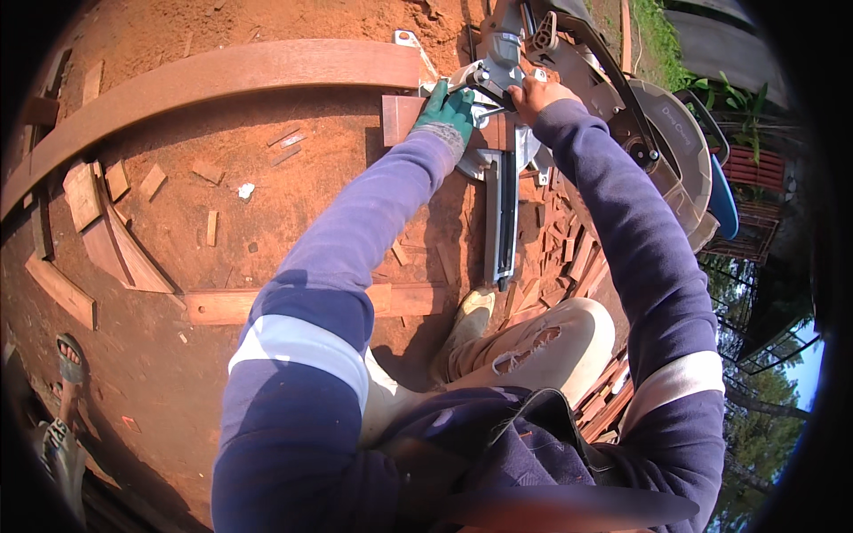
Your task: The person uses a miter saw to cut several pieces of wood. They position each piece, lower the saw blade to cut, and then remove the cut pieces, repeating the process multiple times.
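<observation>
My left hand (pixel 444 120), in a green glove with a grey cuff, rests with fingers spread on a short reddish board (pixel 402 115) on the mitre saw's base (pixel 499 209), beside a metal clamp (pixel 480 80). My bare right hand (pixel 538 98) is closed on a black handle at the clamp, its fingertips partly hidden. The saw's head (pixel 666 133), with its grey guard, sits to the right of my right hand.
A long curved plank (pixel 222 71) crosses the upper left. Wood offcuts (pixel 84 195) and another board (pixel 218 306) lie on the dirt. Several scraps (pixel 569 253) are heaped right of the saw. A co-worker's sandalled foot (pixel 69 360) shows at lower left, and my own boot (pixel 471 315) is below the saw.
</observation>
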Demonstrator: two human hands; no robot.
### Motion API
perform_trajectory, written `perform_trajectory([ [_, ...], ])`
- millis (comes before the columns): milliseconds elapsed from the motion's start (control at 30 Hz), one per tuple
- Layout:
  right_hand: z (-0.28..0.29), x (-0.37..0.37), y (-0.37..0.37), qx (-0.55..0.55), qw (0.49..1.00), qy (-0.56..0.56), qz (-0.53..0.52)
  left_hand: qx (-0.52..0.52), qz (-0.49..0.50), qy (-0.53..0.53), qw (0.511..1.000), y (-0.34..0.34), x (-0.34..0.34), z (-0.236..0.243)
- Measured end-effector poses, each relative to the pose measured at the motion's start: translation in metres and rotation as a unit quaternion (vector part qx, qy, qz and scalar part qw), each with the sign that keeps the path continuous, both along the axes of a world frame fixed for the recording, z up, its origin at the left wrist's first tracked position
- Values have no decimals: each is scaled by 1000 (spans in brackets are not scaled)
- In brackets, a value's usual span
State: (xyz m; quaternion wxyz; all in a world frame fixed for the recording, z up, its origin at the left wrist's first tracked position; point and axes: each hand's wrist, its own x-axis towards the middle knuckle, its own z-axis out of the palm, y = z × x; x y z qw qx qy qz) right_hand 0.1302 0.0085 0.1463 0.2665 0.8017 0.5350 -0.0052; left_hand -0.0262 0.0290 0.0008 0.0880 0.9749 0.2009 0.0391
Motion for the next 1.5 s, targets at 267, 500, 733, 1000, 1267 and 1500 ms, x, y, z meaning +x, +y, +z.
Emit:
perform_trajectory([
  [267, -4, 0, -14, 84, 993, -1, 86, 3, 7, -13, 1000, -2, 2, -4],
  [500, 8, -18, -1, 46, 997, -1, -67, -36, 6, 5, 999, 0, 2, 4],
  [733, 5, -13, -8, 41, 999, -2, 16, 17, 21, -1, 1000, -3, 6, -5],
  [1000, 14, -11, -12, 5, 997, 41, 63, 4, 11, 2, 1000, 0, 2, -2],
  [1267, -12, -19, -13, 176, 977, 5, -120, -3, 10, -10, 1000, -1, 4, -7],
  [1500, 11, 0, -16, 53, 991, 28, 121, -13, -1, -3, 1000, 1, 0, -3],
])
